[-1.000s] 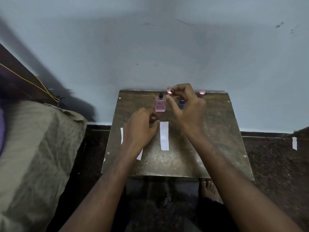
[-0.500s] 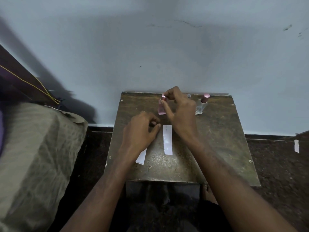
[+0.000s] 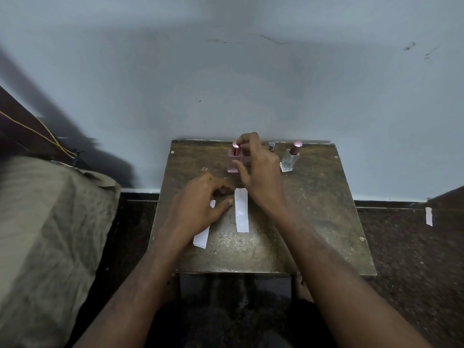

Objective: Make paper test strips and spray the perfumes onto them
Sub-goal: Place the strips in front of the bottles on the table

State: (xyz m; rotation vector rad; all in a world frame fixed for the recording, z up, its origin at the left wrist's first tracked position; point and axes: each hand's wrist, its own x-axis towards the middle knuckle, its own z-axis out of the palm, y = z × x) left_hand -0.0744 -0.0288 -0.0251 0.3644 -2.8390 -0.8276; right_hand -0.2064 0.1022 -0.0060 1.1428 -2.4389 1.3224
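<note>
Dim, soft light; blurred shadow at left, wide-angle bowing

Pink bottle point(image 3: 233, 163); white strip point(image 3: 241, 210) (brown table point(image 3: 313, 209)).

worn table point(image 3: 313, 222) against pale wall point(image 3: 226, 84), perhaps bedding point(image 3: 45, 222) beside.

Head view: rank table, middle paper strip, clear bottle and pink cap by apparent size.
1. table
2. middle paper strip
3. clear bottle, though farther away, so its place after the strip is unsure
4. pink cap, pinched by the right hand
</note>
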